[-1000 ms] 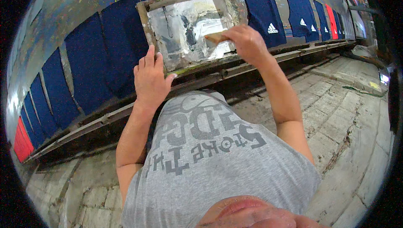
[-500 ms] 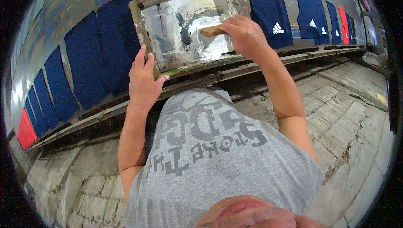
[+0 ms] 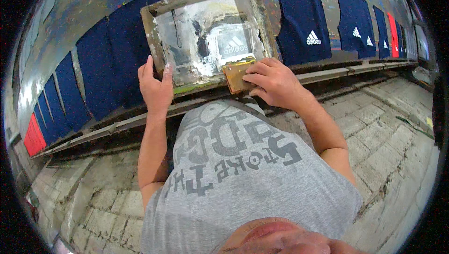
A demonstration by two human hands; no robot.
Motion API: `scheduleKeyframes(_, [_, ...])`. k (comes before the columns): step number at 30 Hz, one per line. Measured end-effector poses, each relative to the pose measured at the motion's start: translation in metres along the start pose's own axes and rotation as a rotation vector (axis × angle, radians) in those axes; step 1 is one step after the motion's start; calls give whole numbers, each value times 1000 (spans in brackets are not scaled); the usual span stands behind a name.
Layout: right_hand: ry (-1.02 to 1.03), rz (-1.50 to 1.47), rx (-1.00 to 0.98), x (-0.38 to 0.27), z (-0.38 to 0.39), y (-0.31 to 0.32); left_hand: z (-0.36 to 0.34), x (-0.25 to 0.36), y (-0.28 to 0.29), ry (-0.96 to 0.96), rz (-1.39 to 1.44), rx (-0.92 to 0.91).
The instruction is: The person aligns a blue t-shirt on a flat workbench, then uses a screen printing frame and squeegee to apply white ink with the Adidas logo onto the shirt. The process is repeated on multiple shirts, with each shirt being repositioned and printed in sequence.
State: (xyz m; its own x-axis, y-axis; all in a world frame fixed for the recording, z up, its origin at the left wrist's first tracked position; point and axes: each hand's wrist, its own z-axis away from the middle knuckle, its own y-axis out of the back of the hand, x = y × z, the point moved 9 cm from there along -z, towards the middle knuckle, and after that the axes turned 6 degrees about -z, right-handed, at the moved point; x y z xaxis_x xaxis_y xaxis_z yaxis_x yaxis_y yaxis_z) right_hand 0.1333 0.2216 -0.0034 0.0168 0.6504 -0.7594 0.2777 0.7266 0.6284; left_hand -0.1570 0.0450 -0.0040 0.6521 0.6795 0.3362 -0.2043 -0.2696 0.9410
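Observation:
A wooden screen-printing frame (image 3: 258,8), its mesh smeared with white ink, lies tilted on the long printing table. My left hand (image 3: 155,88) grips its near left corner, fingers along the outside and thumb on the inner side. My right hand (image 3: 276,83) is closed on a squeegee (image 3: 237,77), a flat brownish piece with a yellowish edge. The squeegee rests at the near side of the frame, just below a squarish window (image 3: 235,41) in the mesh where a pale logo shows. Part of the squeegee is hidden by my fingers.
Dark blue cut fabric pieces (image 3: 304,15) lie in a row along the table on both sides, those at right bearing white logos. Red pieces (image 3: 34,135) lie at the left end and far right. The table's rail (image 3: 107,125) runs along its near edge, above a brick floor (image 3: 374,142).
My right hand has drawn the squeegee toward me across the mesh, from the window to the frame's near side. The logo in the window, covered by white ink before, now shows.

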Motion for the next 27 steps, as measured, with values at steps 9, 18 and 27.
scheduleKeyframes(9, [82,174,205,126,-133,93,-4,-1,-15,159,-113,60])
scheduleKeyframes(18, [-209,10,-441,236,-253,64,1,-7,-12,194,-56,109])
scheduleKeyframes(27, [-334,82,-688,256,-277,60,6,2,-5,111,-15,215])
